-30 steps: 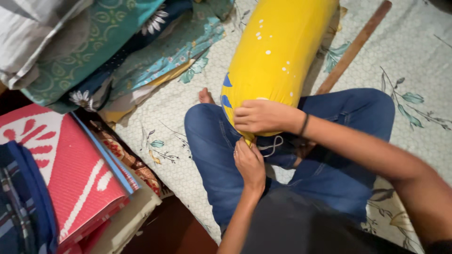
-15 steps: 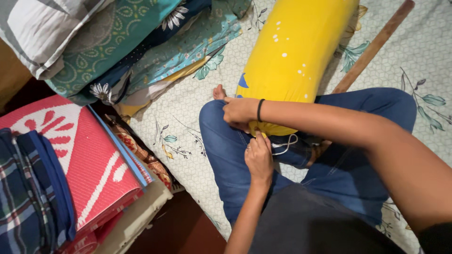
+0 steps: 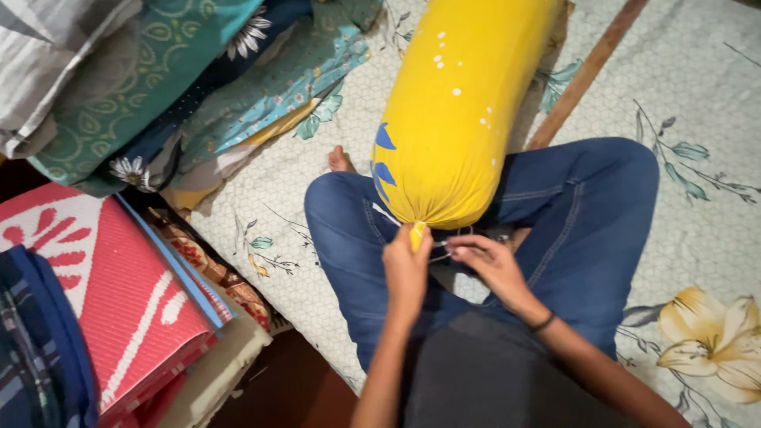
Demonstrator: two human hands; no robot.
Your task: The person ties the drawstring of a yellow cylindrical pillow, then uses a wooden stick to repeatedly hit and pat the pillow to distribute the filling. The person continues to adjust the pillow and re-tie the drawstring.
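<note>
Yellow bolster (image 3: 460, 111) lying across the lap, gathered end toward the body. Left hand (image 3: 406, 268) pinching that bunched end closed; right hand (image 3: 491, 265) gripping the thin drawstring (image 3: 441, 252) beside it.

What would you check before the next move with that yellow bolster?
1. Left hand pinches the gathered end of the yellow bolster: ok.
2. Right hand has hold of the white cord: ok, it seems; the grip is partly hidden.
3. Cover closed tight at the end: cannot tell.
4. Bolster rests steady on the lap, between the knees in blue jeans: ok.
5. Wooden stick lies apart from both hands: ok.
</note>
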